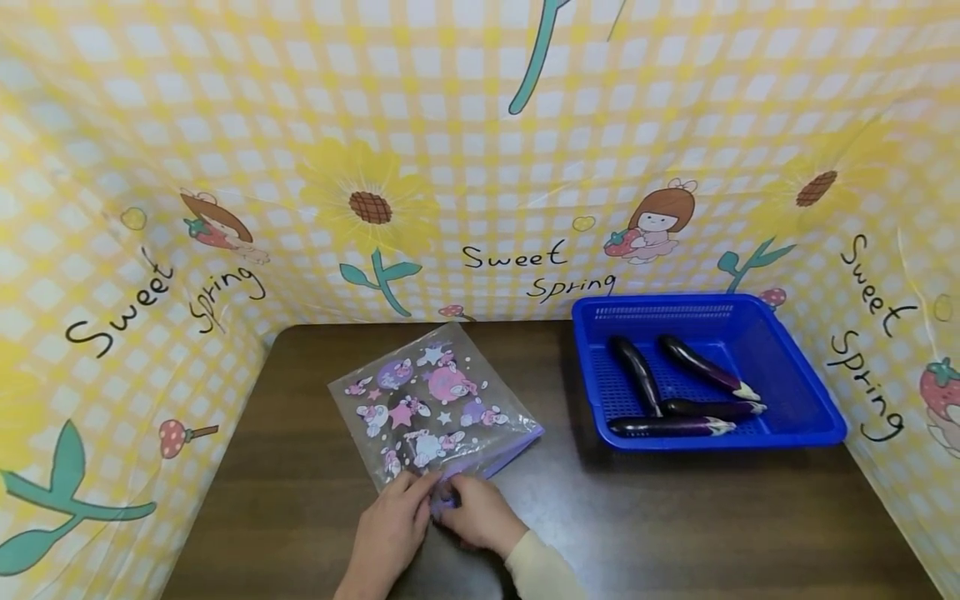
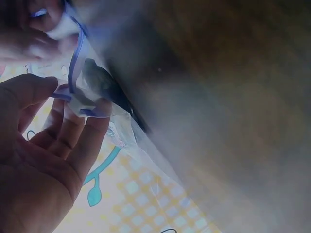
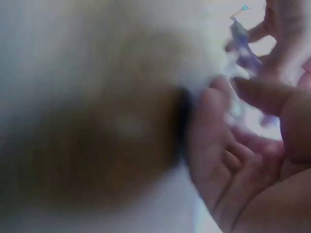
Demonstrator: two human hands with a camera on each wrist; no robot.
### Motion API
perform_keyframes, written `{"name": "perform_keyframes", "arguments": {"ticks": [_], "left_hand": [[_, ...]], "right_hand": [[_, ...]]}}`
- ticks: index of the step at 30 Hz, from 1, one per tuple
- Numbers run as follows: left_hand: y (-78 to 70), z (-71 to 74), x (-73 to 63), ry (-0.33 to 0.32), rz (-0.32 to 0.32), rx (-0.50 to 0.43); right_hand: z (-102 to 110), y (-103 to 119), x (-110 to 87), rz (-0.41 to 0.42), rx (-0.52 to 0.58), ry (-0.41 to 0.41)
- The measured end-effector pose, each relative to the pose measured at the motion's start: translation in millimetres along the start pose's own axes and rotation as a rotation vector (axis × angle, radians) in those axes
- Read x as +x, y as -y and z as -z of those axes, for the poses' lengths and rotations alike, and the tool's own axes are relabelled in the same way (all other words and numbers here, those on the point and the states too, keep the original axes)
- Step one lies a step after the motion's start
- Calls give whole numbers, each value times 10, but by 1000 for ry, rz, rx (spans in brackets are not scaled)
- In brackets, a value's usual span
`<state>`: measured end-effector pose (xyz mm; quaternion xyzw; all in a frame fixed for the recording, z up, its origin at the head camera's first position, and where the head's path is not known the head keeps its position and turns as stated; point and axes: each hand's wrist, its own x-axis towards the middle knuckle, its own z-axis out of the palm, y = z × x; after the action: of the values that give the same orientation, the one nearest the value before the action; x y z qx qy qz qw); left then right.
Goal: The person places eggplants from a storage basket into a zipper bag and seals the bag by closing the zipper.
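Note:
A clear plastic zip bag (image 1: 405,417) with printed stars and cartoon figures lies slantwise on the table, its purple zip edge (image 1: 517,450) towards me. My left hand (image 1: 390,529) is at the near corner; in the left wrist view it pinches the zip's white slider (image 2: 81,104) between thumb and fingers. Close beside it, my right hand (image 1: 483,512) grips the purple edge with curled fingers. A dark, long shape with a greenish end (image 2: 97,80), perhaps an eggplant, shows through the plastic. The right wrist view is blurred.
A blue plastic basket (image 1: 810,417) stands at the right of the brown table (image 1: 285,500), with several eggplants (image 1: 697,367) in it. Yellow checked cloth (image 1: 465,167) with flower prints hangs at the back and both sides.

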<state>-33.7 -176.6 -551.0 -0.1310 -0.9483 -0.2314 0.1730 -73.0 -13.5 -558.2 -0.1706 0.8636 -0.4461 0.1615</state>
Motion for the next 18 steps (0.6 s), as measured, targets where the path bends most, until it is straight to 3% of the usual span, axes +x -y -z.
{"name": "perform_keyframes", "arguments": {"ticks": [4, 6, 9, 13, 18], "left_hand": [[39, 16, -27, 10, 16, 23], [56, 25, -40, 7, 21, 39], [79, 37, -50, -4, 14, 49], [125, 36, -50, 13, 13, 65], [176, 32, -38, 24, 16, 80]], "right_hand": [[389, 77, -155, 110, -185, 82], [655, 136, -231, 131, -167, 82], [1116, 204, -321, 131, -115, -7], [1739, 206, -369, 86, -155, -163], [2398, -31, -279, -38, -305, -180]]}}
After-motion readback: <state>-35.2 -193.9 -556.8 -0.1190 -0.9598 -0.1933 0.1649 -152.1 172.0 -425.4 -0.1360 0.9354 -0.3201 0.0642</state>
